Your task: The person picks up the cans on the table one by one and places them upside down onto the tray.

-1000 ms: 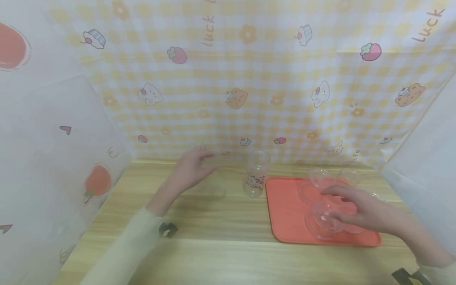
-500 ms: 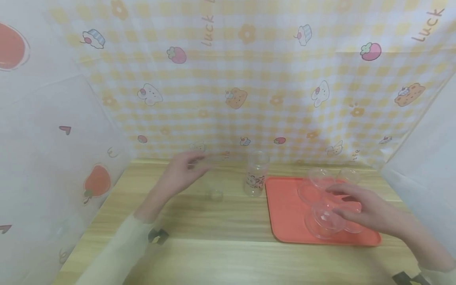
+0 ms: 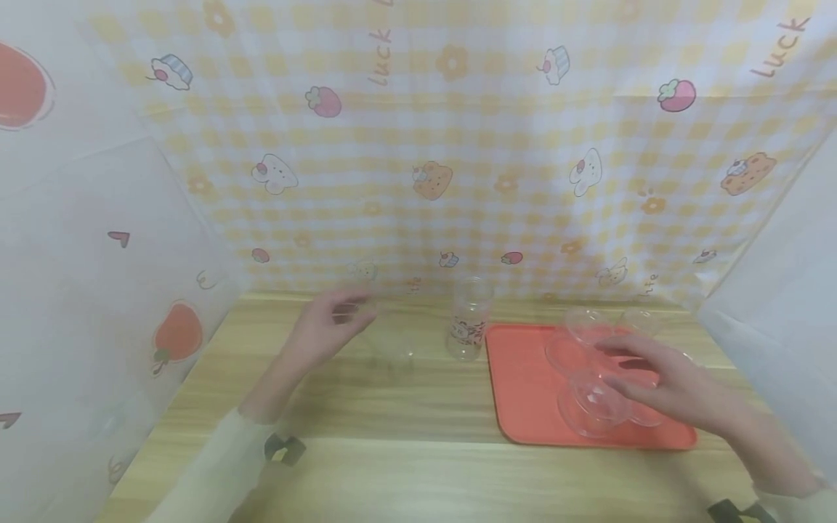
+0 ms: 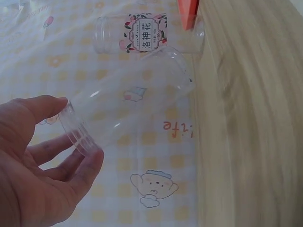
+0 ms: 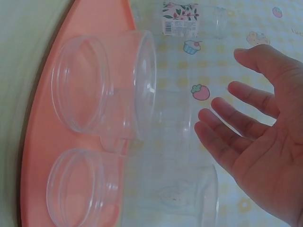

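My left hand [image 3: 320, 330] grips a clear plastic jar [image 4: 132, 94] by its threaded rim, thumb on one side and fingers on the other. The jar slants away from the palm, its base towards the table, and is faint in the head view. To its right stands a second clear jar [image 3: 468, 330] with a printed flower label. Over an orange tray [image 3: 523, 399] hovers my right hand [image 3: 667, 385], fingers loosely spread and holding nothing. Below and beside it, several clear round jars [image 5: 125, 85] stand on the tray.
The wooden table [image 3: 418, 479] backs onto a yellow checked cloth [image 3: 392, 218] with cartoon prints. White sheets [image 3: 85, 254] hang at both sides. Another clear jar [image 3: 639, 323] is at the tray's back right edge.
My left hand has moved left and slightly down in the head view, keeping hold of the jar. My right hand has barely shifted; the tray and its jars stay put.
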Tool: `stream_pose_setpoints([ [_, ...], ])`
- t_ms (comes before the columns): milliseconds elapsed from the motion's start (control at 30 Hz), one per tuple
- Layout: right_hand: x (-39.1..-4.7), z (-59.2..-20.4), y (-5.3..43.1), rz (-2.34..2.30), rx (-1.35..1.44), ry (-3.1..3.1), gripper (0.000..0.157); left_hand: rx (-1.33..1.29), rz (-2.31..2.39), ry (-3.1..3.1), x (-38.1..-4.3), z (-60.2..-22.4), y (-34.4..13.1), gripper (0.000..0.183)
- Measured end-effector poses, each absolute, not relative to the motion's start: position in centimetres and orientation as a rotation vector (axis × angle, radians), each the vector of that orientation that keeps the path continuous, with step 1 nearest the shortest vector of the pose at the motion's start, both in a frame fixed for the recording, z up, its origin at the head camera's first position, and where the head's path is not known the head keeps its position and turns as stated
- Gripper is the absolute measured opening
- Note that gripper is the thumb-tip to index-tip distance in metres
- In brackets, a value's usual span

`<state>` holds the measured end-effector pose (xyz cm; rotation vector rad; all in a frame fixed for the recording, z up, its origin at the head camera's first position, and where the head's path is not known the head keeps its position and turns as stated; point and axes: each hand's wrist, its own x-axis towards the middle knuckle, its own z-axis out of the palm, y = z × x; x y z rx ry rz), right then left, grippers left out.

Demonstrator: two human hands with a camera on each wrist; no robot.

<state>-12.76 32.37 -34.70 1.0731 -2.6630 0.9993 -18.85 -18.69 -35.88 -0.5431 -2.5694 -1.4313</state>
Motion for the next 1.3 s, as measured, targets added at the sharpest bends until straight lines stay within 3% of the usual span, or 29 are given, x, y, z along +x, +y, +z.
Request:
stream_pose_setpoints([
  [433,-12.9,-35.8,31.4,1.17,1.03,-2.613,0.062,-0.435,-1.584,-2.6,-18.1,-37.9,-18.8,0.047],
  [1300,-13.1,-36.8,29.9,1.322,0.919,-2.481,0.05,-0.41,-1.936,-2.475,-17.0,-40.3,-17.1,0.039],
])
